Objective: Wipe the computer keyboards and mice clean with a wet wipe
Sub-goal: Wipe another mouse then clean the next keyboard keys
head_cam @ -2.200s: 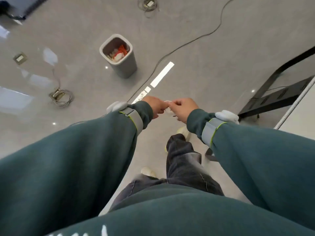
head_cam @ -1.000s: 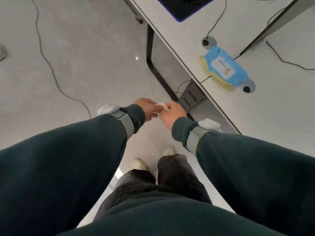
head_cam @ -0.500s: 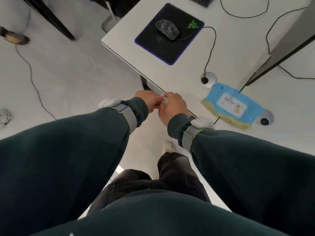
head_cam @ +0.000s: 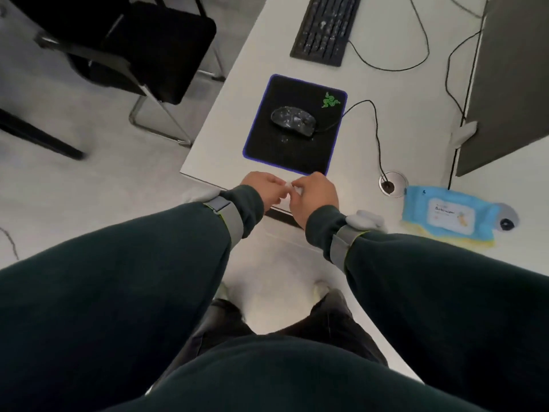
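Your left hand (head_cam: 261, 190) and right hand (head_cam: 315, 195) meet over the near edge of the white desk (head_cam: 219, 120). The fingers of both are curled, pinching 1 small white wet wipe (head_cam: 289, 188) between them. Just beyond your hands lies a black mouse pad (head_cam: 285, 157), and the black mouse (head_cam: 292, 120) sits on it, speckled with pale marks. Farther off is the black keyboard (head_cam: 325, 28), speckled too. To the right, near your right wrist, a blue pack of wipes (head_cam: 448, 215) lies flat. A black chair (head_cam: 154, 46) stands at far left.
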